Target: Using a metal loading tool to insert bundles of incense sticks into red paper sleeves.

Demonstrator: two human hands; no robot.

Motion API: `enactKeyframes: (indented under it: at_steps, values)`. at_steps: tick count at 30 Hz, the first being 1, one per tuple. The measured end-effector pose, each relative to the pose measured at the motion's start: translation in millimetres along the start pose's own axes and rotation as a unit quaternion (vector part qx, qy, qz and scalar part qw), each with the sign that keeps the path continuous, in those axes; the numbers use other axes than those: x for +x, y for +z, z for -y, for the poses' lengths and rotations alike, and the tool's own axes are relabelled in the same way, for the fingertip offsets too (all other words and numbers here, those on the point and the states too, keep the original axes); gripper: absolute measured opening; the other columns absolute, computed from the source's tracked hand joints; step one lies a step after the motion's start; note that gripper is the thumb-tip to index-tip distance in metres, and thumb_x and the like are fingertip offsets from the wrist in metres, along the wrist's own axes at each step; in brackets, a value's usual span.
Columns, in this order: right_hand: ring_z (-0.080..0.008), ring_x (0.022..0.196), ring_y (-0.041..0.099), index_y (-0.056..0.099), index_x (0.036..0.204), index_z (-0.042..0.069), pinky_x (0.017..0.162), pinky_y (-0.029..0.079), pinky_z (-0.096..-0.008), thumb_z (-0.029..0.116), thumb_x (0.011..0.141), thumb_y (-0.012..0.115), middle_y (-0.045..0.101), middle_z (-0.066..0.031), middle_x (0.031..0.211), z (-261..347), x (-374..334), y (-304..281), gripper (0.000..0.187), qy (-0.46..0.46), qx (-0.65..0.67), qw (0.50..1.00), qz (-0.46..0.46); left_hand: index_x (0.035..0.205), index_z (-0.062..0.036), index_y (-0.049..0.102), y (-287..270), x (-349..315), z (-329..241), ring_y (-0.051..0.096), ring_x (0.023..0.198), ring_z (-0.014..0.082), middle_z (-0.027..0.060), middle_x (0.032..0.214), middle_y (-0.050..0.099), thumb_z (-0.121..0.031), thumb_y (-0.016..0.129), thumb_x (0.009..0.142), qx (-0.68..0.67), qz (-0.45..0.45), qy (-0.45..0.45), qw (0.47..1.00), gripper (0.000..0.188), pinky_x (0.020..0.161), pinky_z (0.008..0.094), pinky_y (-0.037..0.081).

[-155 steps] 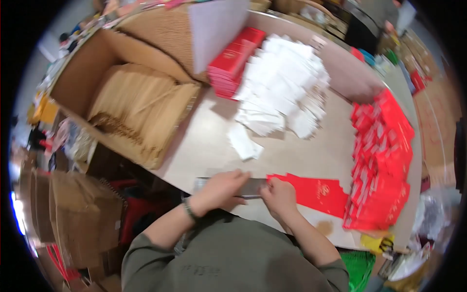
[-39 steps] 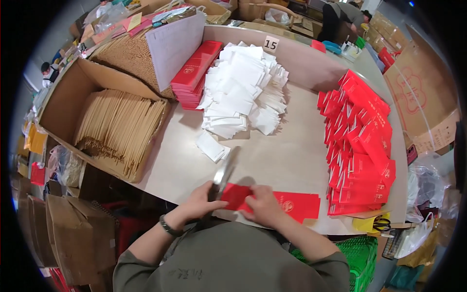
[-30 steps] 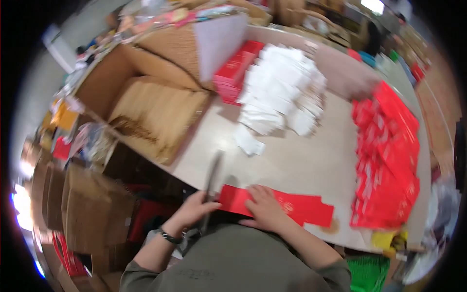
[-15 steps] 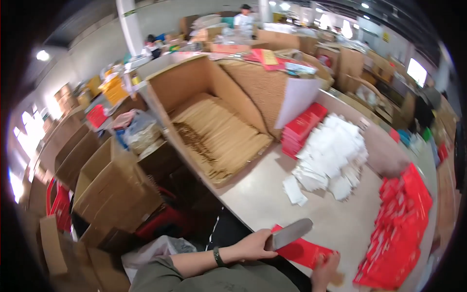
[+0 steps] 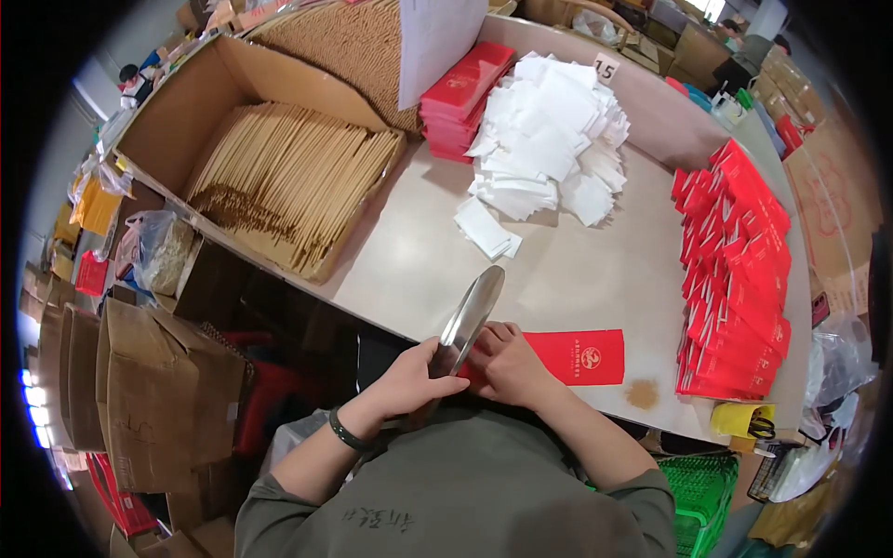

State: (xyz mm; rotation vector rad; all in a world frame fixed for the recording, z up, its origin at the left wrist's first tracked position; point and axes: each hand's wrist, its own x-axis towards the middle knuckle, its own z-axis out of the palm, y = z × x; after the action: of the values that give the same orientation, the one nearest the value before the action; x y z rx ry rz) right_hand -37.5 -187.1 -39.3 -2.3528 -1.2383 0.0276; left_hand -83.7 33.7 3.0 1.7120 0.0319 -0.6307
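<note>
A shiny, rounded metal trough-like tool (image 5: pixel 474 302), perhaps a long scoop, points up and away from me. My left hand (image 5: pixel 406 381) is closed round its lower end, thumb pressed along it. Just right of it, my right hand (image 5: pixel 516 370) has its fingers curled onto the left end of a flat red paper sleeve (image 5: pixel 584 357) with a pale printed emblem. That end of the sleeve is partly hidden by my fingers, close against the tool. The sleeve lies along the table's near edge. I cannot tell whether the tool's lower end is inside it.
A cardboard box (image 5: pixel 270 60) of thin tan sticks (image 5: pixel 298 167) stands at the left. Beyond lie stacked red sleeves (image 5: pixel 456 102) and a heap of white packets (image 5: pixel 549 130). Filled red sleeves (image 5: pixel 730 279) pile up at the right. Brown powder (image 5: pixel 641 393) marks the table (image 5: pixel 409 232).
My view has tilted down toward the table. My right hand has moved from the sleeve's right end to its left end beside the tool. The tool now points more steeply up.
</note>
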Motion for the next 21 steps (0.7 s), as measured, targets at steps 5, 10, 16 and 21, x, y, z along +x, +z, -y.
enactKeyframes:
  at_steps: [5, 10, 16, 21]
  values:
    - [-0.0331, 0.105, 0.057, 0.063, 0.088, 0.005, 0.086, 0.048, -0.0454, 0.030, 0.077, 0.078, 0.061, -0.0126, 0.111, 19.8, 0.3, -27.7, 0.030, -0.066, 0.013, 0.996, -0.055, 0.114, -0.0001, 0.055, -13.4, -24.7, 16.1, 0.066, 0.091, 0.0209, 0.0093, 0.105, 0.067, -0.013, 0.074, 0.082, -0.091, -0.070, 0.003, 0.993, 0.039, 0.080, 0.0342, 0.053]
    - [-0.0270, 0.060, 0.060, 0.057, 0.076, 0.008, 0.051, 0.046, -0.0390, 0.033, 0.085, 0.074, 0.058, -0.0056, 0.061, 49.0, 5.9, -4.2, 0.032, 0.149, 0.036, 0.979, -0.136, 0.111, -0.0036, 0.059, -22.8, -41.7, 28.5, 0.065, 0.084, 0.0349, 0.0150, 0.096, 0.064, -0.023, 0.076, 0.072, 0.320, -0.326, 0.090, 0.885, 0.047, 0.072, 0.0415, 0.053]
    - [-0.0313, 0.060, 0.063, 0.060, 0.079, 0.005, 0.053, 0.048, -0.0453, 0.031, 0.091, 0.066, 0.061, -0.0107, 0.063, 59.2, 22.5, -1.2, 0.029, 0.237, -0.011, 0.970, 0.055, 0.118, -0.0045, 0.058, -24.5, -65.7, 51.6, 0.064, 0.087, 0.0337, 0.0139, 0.097, 0.063, -0.022, 0.077, 0.070, 0.339, -0.270, 0.083, 0.898, 0.055, 0.073, 0.0403, 0.053]
    - [-0.0329, 0.061, 0.063, 0.060, 0.078, 0.004, 0.054, 0.049, -0.0460, 0.023, 0.086, 0.067, 0.061, -0.0125, 0.062, 60.3, 25.7, 4.4, 0.021, 0.230, 0.012, 0.973, 0.015, 0.128, -0.0040, 0.057, -33.6, -77.5, 50.6, 0.063, 0.088, 0.0329, 0.0130, 0.096, 0.059, -0.020, 0.080, 0.066, 0.353, -0.190, 0.076, 0.913, 0.069, 0.075, 0.0398, 0.053]
